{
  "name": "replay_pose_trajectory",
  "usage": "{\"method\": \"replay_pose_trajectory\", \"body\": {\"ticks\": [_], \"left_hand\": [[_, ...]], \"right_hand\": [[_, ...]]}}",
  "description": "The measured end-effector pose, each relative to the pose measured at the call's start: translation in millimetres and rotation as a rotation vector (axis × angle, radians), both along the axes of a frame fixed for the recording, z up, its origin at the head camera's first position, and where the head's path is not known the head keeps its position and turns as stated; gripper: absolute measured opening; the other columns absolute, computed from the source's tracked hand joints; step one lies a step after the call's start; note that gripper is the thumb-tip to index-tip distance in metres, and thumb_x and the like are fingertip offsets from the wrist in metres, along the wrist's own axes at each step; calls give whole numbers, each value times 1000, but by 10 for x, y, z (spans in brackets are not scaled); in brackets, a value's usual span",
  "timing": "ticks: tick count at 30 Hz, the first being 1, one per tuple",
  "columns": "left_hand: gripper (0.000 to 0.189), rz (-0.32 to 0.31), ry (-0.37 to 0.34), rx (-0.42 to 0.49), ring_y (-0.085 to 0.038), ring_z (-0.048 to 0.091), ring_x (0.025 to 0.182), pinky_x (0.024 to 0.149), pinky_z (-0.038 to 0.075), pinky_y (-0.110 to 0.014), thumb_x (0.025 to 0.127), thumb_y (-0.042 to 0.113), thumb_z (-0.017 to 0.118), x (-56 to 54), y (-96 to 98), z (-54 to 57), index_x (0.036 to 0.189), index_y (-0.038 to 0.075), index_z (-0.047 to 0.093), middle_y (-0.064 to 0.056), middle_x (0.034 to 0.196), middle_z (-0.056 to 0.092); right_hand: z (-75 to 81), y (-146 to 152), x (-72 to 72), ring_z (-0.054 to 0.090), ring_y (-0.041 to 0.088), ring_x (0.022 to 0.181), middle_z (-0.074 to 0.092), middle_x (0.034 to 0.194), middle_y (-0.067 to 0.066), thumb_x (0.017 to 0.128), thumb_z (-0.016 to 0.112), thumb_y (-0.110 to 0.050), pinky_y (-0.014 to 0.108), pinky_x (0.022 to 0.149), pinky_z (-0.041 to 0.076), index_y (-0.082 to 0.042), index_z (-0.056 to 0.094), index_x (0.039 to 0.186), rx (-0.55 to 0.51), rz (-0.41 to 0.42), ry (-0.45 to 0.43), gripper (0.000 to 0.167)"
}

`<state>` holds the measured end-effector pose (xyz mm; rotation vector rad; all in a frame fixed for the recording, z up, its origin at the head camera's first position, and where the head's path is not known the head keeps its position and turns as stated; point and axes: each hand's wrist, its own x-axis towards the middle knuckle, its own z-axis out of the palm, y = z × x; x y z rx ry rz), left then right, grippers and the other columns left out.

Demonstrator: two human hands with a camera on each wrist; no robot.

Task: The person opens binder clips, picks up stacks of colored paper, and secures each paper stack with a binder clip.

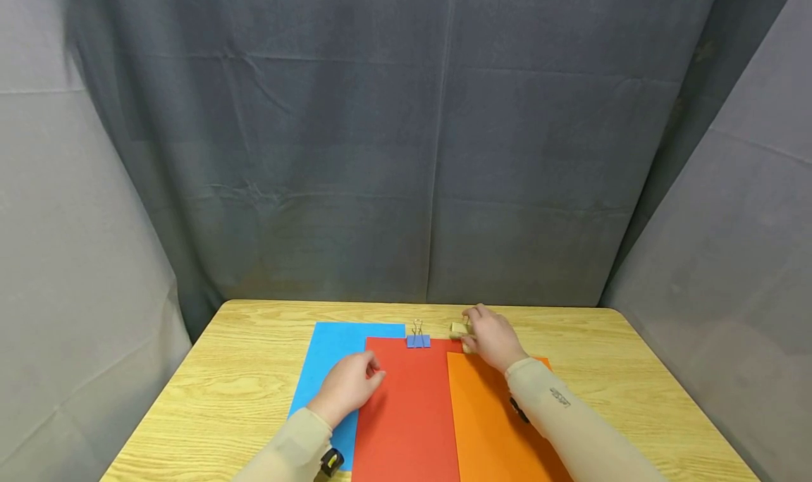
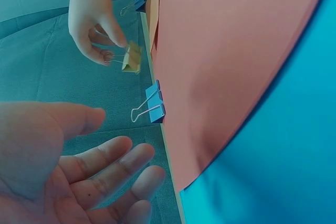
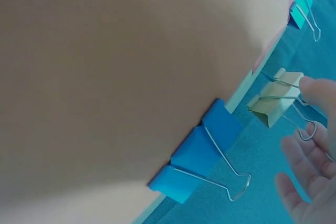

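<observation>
My right hand (image 1: pixel 495 337) pinches a yellow binder clip (image 3: pixel 275 98) by its wire handles, near the far edges of the red and orange sheets. In the left wrist view this yellow clip (image 2: pixel 132 57) hangs from the fingertips, apart from the paper. My left hand (image 1: pixel 349 385) holds nothing, its fingers loosely bent over the red sheet (image 1: pixel 406 411) and the blue sheet (image 1: pixel 336 348). A blue binder clip (image 1: pixel 418 341) sits on the red sheet's far edge. Another blue binder clip (image 3: pixel 197 153) grips the edge of the orange sheet (image 1: pixel 495 411).
The overlapping sheets lie on a wood-grain table (image 1: pixel 222 383). A dark grey curtain (image 1: pixel 349 151) hangs behind the table. Paler grey cloth (image 1: pixel 82 242) stands along the left side, and similar cloth (image 1: pixel 729 256) along the right.
</observation>
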<state>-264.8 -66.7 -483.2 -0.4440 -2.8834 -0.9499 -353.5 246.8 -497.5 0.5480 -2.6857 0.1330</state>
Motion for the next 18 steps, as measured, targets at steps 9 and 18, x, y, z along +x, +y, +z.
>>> {"method": "replay_pose_trajectory", "body": {"ticks": [9, 18], "left_hand": [[13, -10, 10, -2, -12, 54, 71, 64, 49, -29, 93, 17, 76, 11, -2, 15, 94, 8, 67, 0, 82, 64], [13, -4, 13, 1, -11, 53, 70, 63, 48, -28, 93, 18, 76, -1, 0, -3, 93, 10, 66, 1, 81, 63]], "right_hand": [[84, 14, 39, 67, 26, 92, 65, 116, 13, 88, 84, -27, 47, 90, 58, -2, 62, 130, -108, 8, -14, 54], [130, -32, 129, 67, 23, 98, 62, 120, 11, 91, 80, -26, 43, 87, 59, -5, 60, 132, -257, 18, -85, 50]]}}
